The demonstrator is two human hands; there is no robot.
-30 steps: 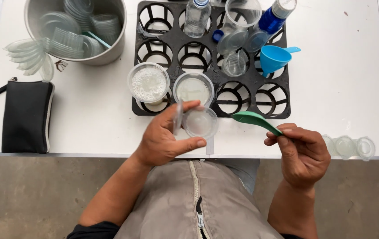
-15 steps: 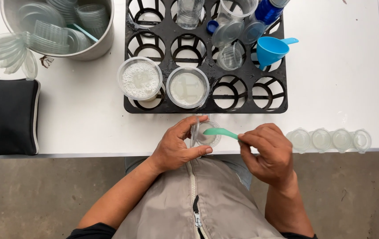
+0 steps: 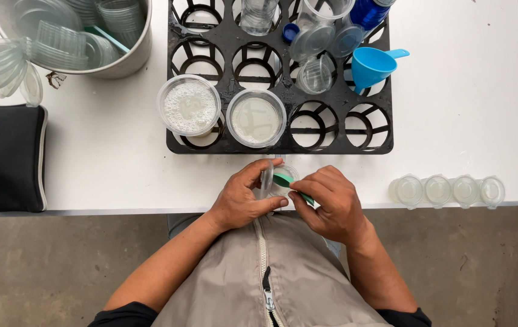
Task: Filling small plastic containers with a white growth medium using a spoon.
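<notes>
Clear plastic cup (image 3: 273, 180), small and tilted, is gripped by the left hand (image 3: 244, 197) at the near edge of a white table (image 3: 120, 163). Pinched in the right hand (image 3: 328, 203), a green spoon (image 3: 288, 183) reaches into it. Just beyond sits a black grid tray (image 3: 386, 130) holding two round lidded tubs (image 3: 222, 112) and a blue funnel (image 3: 371, 65). A black pouch (image 3: 5, 158) lies far left.

— What sort of place do I have on screen?

— I'd call it a makeshift workbench for filling or sampling. I see a white folding table (image 3: 483, 109) standing on bare concrete floor (image 3: 59, 266).

— What else points that way?

— A black tray (image 3: 280, 142) of round slots, a steel bucket (image 3: 123, 57) full of clear lids, a blue funnel (image 3: 371, 65), and a row of small clear cups (image 3: 446, 191).
</notes>
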